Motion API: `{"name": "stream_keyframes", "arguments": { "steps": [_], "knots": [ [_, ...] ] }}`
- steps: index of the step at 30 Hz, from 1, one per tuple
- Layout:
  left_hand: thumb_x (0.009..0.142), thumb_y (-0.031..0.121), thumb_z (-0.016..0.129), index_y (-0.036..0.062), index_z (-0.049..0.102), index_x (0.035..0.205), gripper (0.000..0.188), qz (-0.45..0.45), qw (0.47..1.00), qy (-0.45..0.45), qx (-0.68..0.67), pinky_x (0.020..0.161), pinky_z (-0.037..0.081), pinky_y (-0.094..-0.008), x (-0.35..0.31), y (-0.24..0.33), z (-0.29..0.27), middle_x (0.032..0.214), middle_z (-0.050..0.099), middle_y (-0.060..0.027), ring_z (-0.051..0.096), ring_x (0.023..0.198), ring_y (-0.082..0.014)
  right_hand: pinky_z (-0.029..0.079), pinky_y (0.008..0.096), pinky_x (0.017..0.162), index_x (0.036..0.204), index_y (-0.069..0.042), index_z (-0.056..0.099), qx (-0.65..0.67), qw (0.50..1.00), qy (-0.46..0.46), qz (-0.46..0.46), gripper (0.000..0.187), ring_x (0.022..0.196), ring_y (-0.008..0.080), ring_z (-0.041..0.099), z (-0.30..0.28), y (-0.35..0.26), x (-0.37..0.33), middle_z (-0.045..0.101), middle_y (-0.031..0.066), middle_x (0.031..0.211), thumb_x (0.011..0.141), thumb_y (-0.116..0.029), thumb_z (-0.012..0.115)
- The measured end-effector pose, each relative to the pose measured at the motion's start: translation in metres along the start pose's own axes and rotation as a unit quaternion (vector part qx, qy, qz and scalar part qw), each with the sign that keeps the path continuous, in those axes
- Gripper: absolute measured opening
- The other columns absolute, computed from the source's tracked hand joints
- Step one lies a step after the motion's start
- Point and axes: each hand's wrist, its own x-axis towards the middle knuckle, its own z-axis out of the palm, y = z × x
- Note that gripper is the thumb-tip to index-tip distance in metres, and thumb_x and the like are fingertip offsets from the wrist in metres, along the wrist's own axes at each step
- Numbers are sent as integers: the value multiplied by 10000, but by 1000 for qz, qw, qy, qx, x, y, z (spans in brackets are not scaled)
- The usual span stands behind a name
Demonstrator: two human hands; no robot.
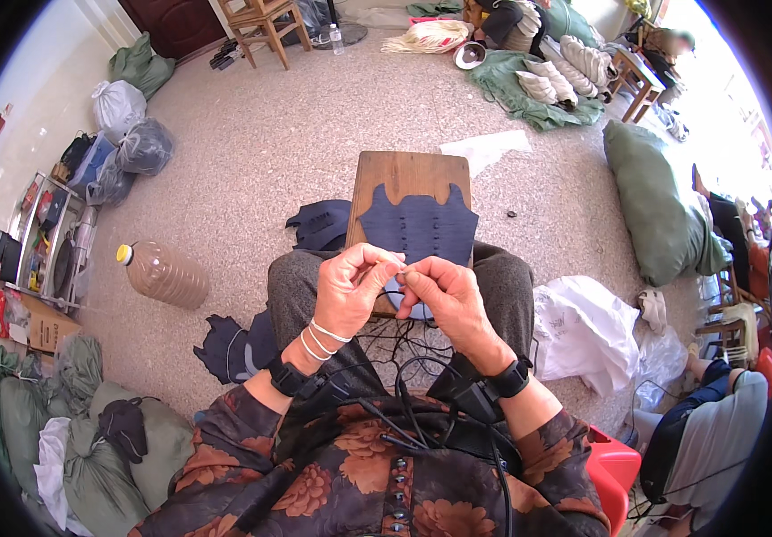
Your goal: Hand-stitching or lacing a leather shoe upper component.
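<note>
My left hand (353, 285) and my right hand (450, 294) meet in front of me, thumbs and fingertips pinched close together. Whatever lies between the fingertips is too small to make out. Just beyond them, a navy cut fabric piece (418, 228) with rows of small dark marks lies flat on a wooden stool (413, 166) between my knees. Below my fingers a pale blue rounded edge (420, 311) shows, partly covered. White bands circle my left wrist, and each wrist wears a black strap with a cable.
More navy fabric pieces (321, 224) lie left of the stool, others (234, 347) by my left leg. A large plastic bottle (166, 273) lies on the floor at left. Right are white cloth (583, 331) and a green sack (663, 201). Other people sit at right.
</note>
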Motion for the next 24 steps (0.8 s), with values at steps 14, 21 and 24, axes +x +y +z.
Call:
{"name": "stream_keyframes", "arguments": {
  "steps": [14,21,24],
  "knots": [
    [965,82,651,1,647,919,93,-25,996,-71,45,699,505,-215,11,9,-3,836,686,-25,620,784,-59,490,218,607,1015,51,642,-3,1000,8,8,135,677,61,601,-3,-5,-4,637,5,774,990,-50,556],
    [946,131,693,9,656,875,146,-52,980,-77,174,703,511,-229,11,22,-6,814,703,-32,631,755,-72,513,242,623,1015,50,635,-60,998,20,-12,131,689,83,619,-5,-3,-7,640,30,760,992,-56,561],
    [938,154,705,7,656,855,176,-20,982,-69,177,677,507,-231,11,22,-4,792,701,-30,628,737,-67,517,261,620,1012,43,636,-184,980,37,-67,126,674,108,631,-4,-7,-8,643,59,743,986,-59,567]
  ]
}}
